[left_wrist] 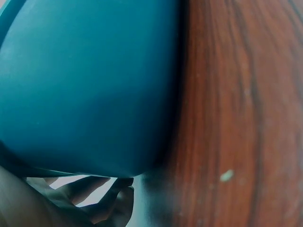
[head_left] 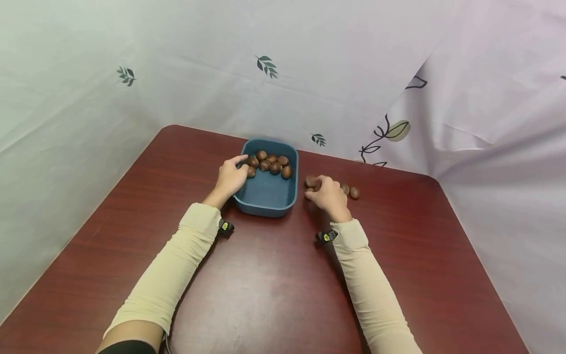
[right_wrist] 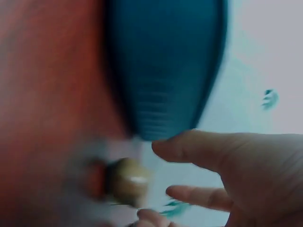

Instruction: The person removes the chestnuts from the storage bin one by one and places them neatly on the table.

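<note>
**Chestnuts (head_left: 275, 168) inside and beside a blue box (head_left: 265, 212)**

Head view: the box stands on the red-brown table (head_left: 265, 290), its chestnuts bunched at the far end with the near floor bare. The left hand (head_left: 231, 179) is at the left rim, probably to steady the box; its forearm slants in from the near left. The right hand (head_left: 330, 196) reaches down just right of the box, among loose chestnuts (head_left: 354, 192), the forearm angled inward, palm low, apparently so that thumb and fingertips can come at them from the near side.

Left wrist view: the fingers spread beyond the box's outer wall, gaps between them; I cannot tell whether they clasp the rim.

Right wrist view: thumb and fingers stand apart, with a blurred chestnut just past their tips; nothing is visibly clamped.
</note>
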Available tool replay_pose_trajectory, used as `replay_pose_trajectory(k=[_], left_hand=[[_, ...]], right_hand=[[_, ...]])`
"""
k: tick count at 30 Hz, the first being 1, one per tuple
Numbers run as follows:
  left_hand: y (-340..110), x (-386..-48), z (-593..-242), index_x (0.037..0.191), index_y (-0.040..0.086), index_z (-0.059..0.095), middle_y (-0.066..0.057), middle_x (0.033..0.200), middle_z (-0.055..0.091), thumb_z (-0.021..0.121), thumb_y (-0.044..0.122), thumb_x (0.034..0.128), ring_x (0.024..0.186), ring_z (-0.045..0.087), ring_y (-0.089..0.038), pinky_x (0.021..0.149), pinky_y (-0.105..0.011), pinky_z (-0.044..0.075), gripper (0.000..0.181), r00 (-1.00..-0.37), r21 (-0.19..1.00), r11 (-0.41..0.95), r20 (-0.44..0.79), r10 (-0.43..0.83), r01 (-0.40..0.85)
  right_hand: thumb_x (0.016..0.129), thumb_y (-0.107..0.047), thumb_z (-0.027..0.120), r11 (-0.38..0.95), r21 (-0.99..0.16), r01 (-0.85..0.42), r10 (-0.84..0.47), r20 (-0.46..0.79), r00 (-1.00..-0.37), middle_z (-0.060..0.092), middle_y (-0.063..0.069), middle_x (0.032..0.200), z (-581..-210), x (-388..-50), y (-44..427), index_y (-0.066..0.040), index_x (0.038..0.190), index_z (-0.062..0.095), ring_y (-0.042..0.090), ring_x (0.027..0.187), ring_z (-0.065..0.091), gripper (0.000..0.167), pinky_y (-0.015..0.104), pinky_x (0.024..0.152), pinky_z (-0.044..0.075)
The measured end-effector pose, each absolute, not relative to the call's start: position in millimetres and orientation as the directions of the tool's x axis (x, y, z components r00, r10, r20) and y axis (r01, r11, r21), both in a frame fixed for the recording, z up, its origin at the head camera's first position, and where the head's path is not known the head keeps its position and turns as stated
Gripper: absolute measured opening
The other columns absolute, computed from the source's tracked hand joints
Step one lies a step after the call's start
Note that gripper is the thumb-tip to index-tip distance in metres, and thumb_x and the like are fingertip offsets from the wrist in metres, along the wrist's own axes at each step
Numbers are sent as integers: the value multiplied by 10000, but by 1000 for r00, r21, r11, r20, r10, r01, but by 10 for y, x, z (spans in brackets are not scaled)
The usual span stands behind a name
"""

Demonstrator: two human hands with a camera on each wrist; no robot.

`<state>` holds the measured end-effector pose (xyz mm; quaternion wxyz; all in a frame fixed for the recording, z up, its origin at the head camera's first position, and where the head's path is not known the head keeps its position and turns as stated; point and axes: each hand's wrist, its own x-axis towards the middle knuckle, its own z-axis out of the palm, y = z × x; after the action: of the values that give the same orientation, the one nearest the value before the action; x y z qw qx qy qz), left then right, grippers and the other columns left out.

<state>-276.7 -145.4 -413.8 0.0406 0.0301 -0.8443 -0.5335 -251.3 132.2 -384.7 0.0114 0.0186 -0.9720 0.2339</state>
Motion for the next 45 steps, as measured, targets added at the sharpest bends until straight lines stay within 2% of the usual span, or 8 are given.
replay_pose_trajectory(k=[9,15,19,23,26,28,39,45], left_hand=[[-1450,-2760,-4116,1459,135,521,-136,1502,457,445,190,998,1278,473,-327,934,-459,381,470,-994,902,432,44,-96,-1],[-1449,-2738,-4125,1460,142,519,-144,1499,458,452,195,996,1063,516,-370,875,-451,372,472,-995,907,421,32,-97,-12],[-1445,-2736,-4134,1457,135,524,-144,1476,485,448,199,998,872,497,-331,848,-430,373,470,-994,899,438,43,-97,-4],[-1446,-2732,-4143,1451,130,531,-158,999,671,445,205,999,601,416,-209,668,-362,395,466,-994,893,450,55,-91,8],[-1446,-2729,-4142,1456,128,523,-61,592,491,447,208,996,442,302,-160,503,-312,340,473,-995,899,437,57,-80,16],[-1449,-2733,-4139,1460,128,517,-7,503,410,444,209,994,410,283,-137,461,-287,317,478,-995,900,435,62,-75,24],[-1442,-2731,-4130,1461,118,513,19,487,386,446,198,1000,403,266,-131,454,-283,312,473,-997,907,419,67,-50,40],[-1438,-2726,-4125,1440,100,537,12,502,429,441,187,990,424,273,-132,524,-318,335,468,-993,895,443,92,-72,50]], right_hand=[[886,-321,702,841,-509,-183,-120,154,-981,695,95,1048,-3426,-2444,910,-118,1252,656,250,825,651,421,435,643,520],[901,-209,709,715,-632,-300,-254,165,-953,691,125,967,-3485,-2550,538,-44,1189,680,246,820,641,333,390,700,524],[918,-175,698,665,-676,-316,-311,134,-941,685,170,1060,-3596,-2611,339,-14,1198,676,263,910,647,324,405,755,534],[923,-169,693,643,-706,-297,-335,90,-938,663,201,1158,-3704,-2671,178,-12,1262,646,287,1014,636,377,418,804,531],[922,-167,689,634,-719,-285,-344,68,-936,640,214,1206,-3781,-2717,83,-15,1319,606,319,1082,619,433,424,817,528],[921,-170,686,636,-718,-283,-347,61,-936,630,203,1238,-3830,-2741,29,-31,1349,583,325,1117,609,461,419,832,526],[927,-183,683,693,-678,-247,-308,31,-951,581,140,1355,-4000,-2774,-91,-57,1423,516,302,1222,554,539,429,954,478],[922,-224,689,645,-720,-256,-383,-15,-924,509,144,1449,-4037,-2821,-86,-69,1487,445,319,1273,521,635,427,994,458]])
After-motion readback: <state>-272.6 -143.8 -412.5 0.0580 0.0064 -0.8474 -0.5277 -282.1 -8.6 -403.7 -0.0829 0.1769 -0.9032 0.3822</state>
